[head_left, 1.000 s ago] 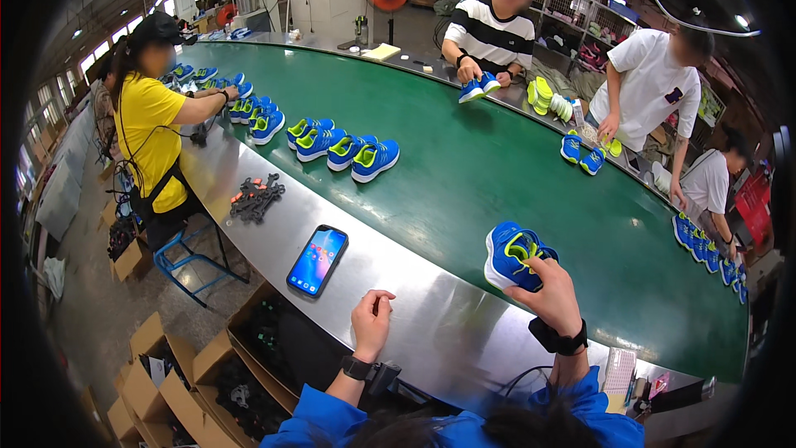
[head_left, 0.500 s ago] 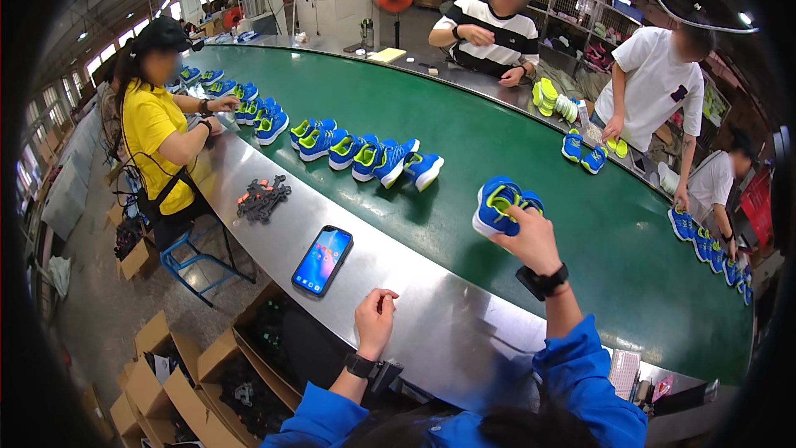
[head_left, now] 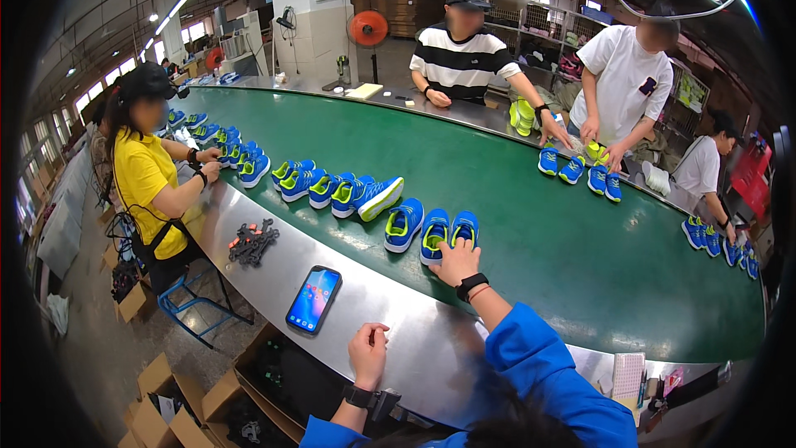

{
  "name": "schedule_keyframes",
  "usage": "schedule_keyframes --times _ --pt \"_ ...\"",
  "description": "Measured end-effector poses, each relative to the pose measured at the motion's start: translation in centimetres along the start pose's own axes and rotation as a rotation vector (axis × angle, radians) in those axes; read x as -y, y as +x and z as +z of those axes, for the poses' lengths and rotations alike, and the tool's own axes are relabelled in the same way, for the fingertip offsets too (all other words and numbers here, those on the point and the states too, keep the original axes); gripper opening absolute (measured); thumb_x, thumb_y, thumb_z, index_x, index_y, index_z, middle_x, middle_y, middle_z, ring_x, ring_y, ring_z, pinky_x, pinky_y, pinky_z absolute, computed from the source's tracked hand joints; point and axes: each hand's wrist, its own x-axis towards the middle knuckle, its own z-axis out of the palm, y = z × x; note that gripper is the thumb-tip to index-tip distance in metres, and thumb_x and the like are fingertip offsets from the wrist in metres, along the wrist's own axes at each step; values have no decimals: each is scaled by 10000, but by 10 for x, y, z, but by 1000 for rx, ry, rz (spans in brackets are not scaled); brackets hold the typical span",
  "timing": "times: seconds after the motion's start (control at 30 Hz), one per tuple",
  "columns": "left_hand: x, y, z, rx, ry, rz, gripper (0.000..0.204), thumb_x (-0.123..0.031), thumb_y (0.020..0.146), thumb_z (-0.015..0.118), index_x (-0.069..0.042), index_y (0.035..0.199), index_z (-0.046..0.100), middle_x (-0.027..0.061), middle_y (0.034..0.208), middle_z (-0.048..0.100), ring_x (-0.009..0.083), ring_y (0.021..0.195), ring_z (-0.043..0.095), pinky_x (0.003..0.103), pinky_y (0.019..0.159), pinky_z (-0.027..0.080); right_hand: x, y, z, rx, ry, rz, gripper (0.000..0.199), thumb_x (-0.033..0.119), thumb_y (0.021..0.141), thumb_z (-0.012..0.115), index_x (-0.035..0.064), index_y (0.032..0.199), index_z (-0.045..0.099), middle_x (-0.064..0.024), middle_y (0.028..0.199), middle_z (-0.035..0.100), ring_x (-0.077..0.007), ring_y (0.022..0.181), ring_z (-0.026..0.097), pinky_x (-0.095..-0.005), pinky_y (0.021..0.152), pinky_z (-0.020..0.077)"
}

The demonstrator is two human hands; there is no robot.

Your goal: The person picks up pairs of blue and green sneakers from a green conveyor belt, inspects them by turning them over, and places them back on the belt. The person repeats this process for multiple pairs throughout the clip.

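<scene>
My right hand (head_left: 456, 262) grips a pair of blue sneakers (head_left: 434, 235) with lime-green linings by their heel ends, on the green conveyor belt (head_left: 531, 282). Just left of that pair stands a single blue sneaker (head_left: 404, 225). Another sneaker (head_left: 381, 198) beyond it is tilted, showing its pale sole edge. My left hand (head_left: 367, 354) rests at the metal edge (head_left: 431, 340) of the line, fingers curled in, with nothing visible in them. A phone (head_left: 314, 299) with a lit screen lies nearby on the metal.
More blue sneakers (head_left: 296, 182) run in a row to the left. Dark plastic parts (head_left: 253, 243) are heaped on the metal edge. A person in yellow (head_left: 145, 153) works at left; across the belt, people handle sneakers (head_left: 572, 169). Open cartons (head_left: 157, 377) stand below at left.
My right hand has moved left and nearer, bringing the sneaker pair beside the row. Across the belt, the person in stripes now reaches right toward sneakers. My left hand stays curled at the edge.
</scene>
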Motion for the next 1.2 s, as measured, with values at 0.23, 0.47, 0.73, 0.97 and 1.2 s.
schedule_keyframes --times 0.23,0.47,0.73,0.97,1.2 --pt "-4 -3 2 9 42 12 149 -121 933 568 -50 884 690 54 667 627 142 602 610 281 564 455 26 -15 -20 -211 55 -128 640 354 727 793 145 1283 554 -157 1346 455 -340 1257 395 -521 931 348" --pt "-5 -4 8 -15 159 8 160 -140 928 571 -68 878 705 58 664 632 150 596 605 288 565 456 71 39 -3 -222 60 -344 655 404 818 702 69 1346 510 -118 1408 483 -296 1340 384 -505 1028 306" --pt "-22 -3 12 -46 244 -10 152 -189 905 589 -114 877 717 73 665 631 202 588 610 332 569 467 136 135 42 -55 -74 -343 740 459 862 648 160 1483 378 -145 1508 408 -309 1413 340 -553 1105 254" --pt "-26 -2 7 -36 334 -13 123 -215 892 603 -170 873 716 39 650 632 207 578 614 338 549 465 147 115 45 63 -140 -413 585 477 833 665 75 1251 587 -199 1252 606 -346 1369 372 -556 1064 238" --pt "-34 -1 10 6 397 -8 126 -211 877 612 -164 864 728 20 671 646 174 595 618 317 563 464 137 111 54 -270 33 -380 549 326 820 674 132 1318 546 -160 1089 655 -321 1242 477 -511 1001 305"
